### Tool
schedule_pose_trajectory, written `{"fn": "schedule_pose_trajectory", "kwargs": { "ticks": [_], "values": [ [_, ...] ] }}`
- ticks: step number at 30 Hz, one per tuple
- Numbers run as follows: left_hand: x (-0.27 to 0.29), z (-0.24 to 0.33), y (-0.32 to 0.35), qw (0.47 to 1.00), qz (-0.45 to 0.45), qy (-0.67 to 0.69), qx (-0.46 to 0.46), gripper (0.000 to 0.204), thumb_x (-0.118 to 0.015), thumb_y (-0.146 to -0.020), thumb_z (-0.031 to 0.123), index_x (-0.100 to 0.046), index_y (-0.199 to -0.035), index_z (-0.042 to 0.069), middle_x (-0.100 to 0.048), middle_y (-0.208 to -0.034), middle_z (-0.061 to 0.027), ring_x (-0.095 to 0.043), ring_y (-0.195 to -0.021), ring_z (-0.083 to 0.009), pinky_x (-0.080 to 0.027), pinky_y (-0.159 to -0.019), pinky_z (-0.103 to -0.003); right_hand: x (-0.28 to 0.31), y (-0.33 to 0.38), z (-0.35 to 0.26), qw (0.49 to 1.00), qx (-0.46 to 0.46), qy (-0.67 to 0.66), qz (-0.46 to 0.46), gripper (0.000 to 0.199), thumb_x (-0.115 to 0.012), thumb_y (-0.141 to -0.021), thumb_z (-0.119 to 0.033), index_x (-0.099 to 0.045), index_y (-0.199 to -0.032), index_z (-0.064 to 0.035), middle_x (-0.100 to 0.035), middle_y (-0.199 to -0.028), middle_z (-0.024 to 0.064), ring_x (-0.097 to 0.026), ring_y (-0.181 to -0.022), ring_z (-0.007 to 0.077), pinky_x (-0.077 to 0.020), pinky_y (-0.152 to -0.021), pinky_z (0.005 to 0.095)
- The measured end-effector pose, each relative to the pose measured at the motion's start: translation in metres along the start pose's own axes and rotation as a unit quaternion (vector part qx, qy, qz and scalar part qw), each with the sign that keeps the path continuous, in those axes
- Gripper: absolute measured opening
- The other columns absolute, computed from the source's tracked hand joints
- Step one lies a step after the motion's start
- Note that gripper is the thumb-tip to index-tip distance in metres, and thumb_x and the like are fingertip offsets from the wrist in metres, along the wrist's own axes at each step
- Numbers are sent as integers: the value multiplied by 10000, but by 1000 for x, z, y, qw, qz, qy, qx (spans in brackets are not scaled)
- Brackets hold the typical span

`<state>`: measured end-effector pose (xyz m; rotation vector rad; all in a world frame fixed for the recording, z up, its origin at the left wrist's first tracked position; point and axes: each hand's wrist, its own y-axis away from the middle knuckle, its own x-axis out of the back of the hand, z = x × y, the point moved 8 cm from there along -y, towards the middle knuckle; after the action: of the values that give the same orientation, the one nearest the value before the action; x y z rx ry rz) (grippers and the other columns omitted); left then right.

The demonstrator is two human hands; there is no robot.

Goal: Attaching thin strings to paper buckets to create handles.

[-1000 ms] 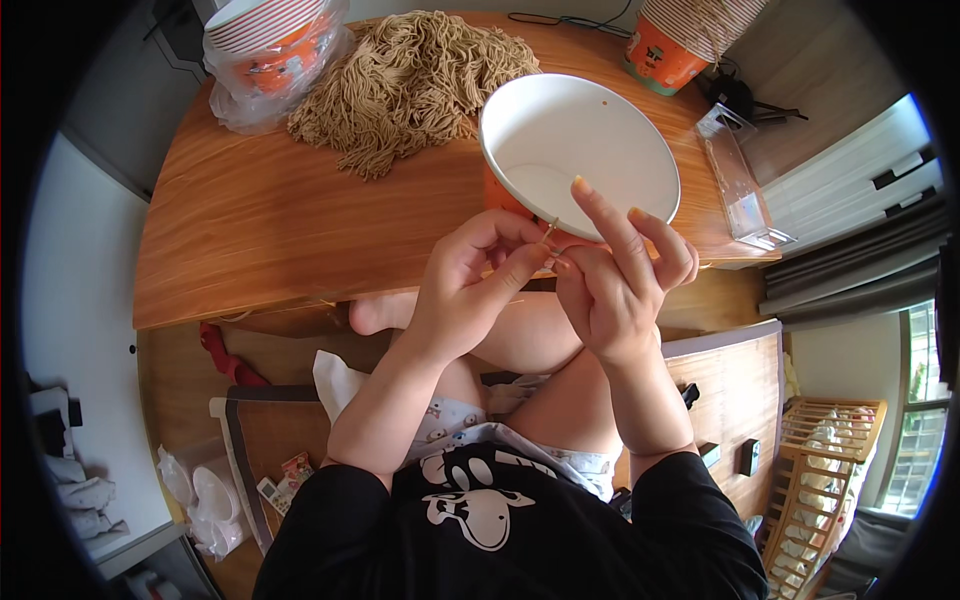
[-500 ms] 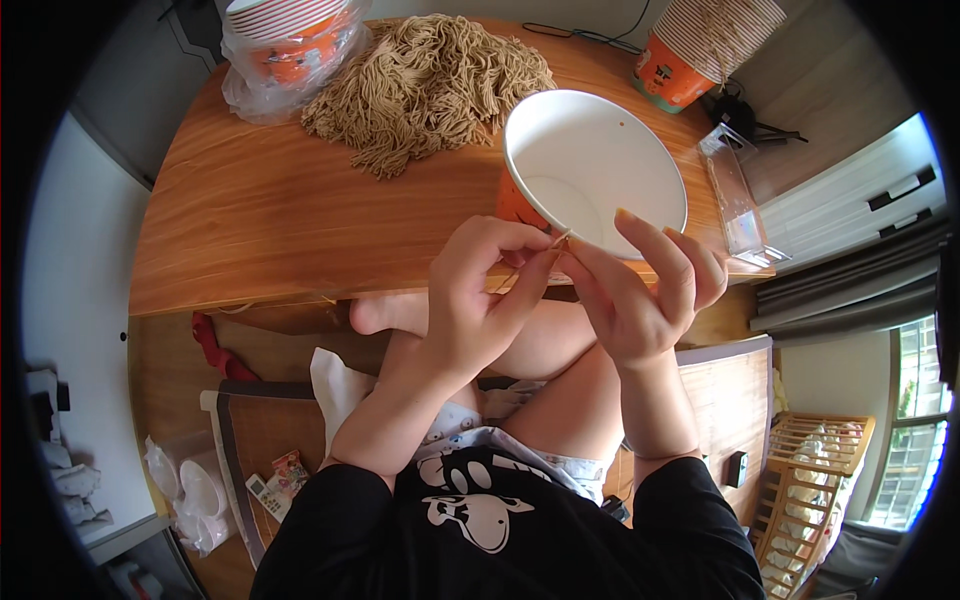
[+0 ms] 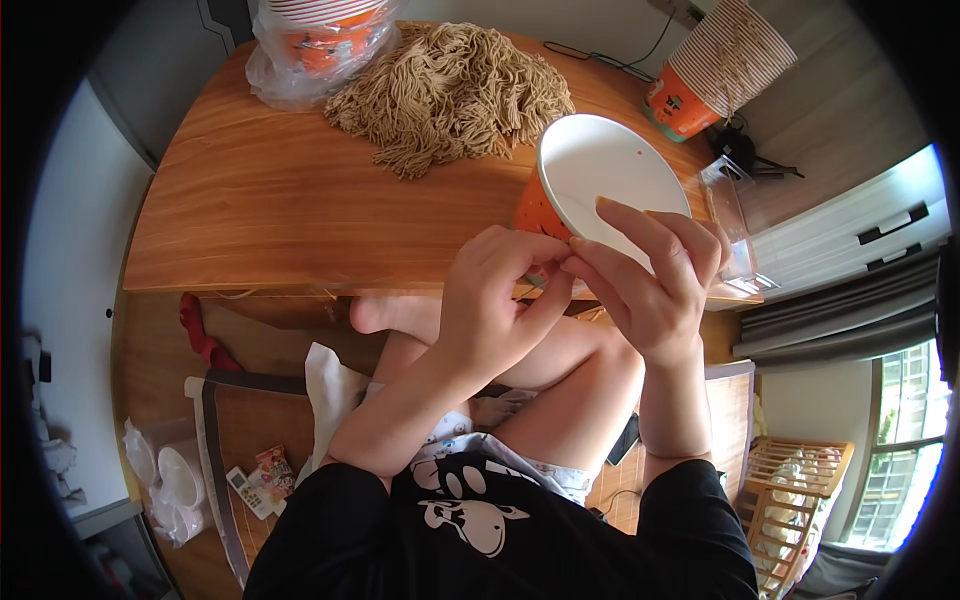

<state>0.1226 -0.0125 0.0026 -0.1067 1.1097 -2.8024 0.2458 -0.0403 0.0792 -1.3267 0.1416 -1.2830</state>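
Both the left hand [image 3: 487,300] and right hand [image 3: 662,290] pinch at the near side of an orange tub [image 3: 590,175]; what they grip is hidden.

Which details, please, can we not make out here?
Head view: whatever the left hand and right hand may pinch, hidden by their fingers.
Head view: the lower near side of the orange bucket, partly behind the hands.
Head view: the top of the bagged bucket stack, cut off by the upper edge.
Head view: the dot inside the bucket, hole or mark: too small.
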Motion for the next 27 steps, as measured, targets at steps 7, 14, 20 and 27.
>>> {"fn": "schedule_pose_trajectory", "kwargs": {
  "ticks": [7, 14, 20, 27],
  "values": [
    [-9, -22, 6, 988, -1, 123, 91, 148, -728, -795, 17, -677, -935, 27, -678, -818, -76, -645, -753, -199, -505, -685, -313, 5, 4, 12, 995, -91, -44, 4, 284, -809, -743, -313, -740, -986, -183, -673, -1198, 2, -568, -975, 199, -371, -889, 343],
    [-16, -33, 10, 959, -20, 216, 183, 101, -712, -857, 37, -677, -948, 8, -695, -853, -54, -637, -782, -125, -502, -702, -270, 7, 11, 11, 995, -63, -73, -1, 213, -800, -729, -197, -746, -934, -187, -685, -1154, -2, -576, -948, 196, -363, -879, 337],
    [-13, -27, 7, 969, -26, 184, 164, 92, -703, -862, 28, -678, -948, 9, -695, -849, -55, -634, -779, -119, -500, -707, -263, 1, 11, 7, 997, -59, -53, -25, 282, -793, -703, -229, -760, -983, -224, -675, -1185, -36, -567, -970, 176, -343, -896, 339],
    [-14, -26, 10, 975, -24, 167, 145, 110, -714, -847, 17, -679, -951, 9, -686, -857, -63, -638, -774, -139, -503, -703, -274, 0, 12, 8, 996, -58, -50, -41, 277, -775, -721, -222, -762, -997, -229, -668, -1207, -45, -553, -999, 183, -335, -905, 344]
  ]
}}
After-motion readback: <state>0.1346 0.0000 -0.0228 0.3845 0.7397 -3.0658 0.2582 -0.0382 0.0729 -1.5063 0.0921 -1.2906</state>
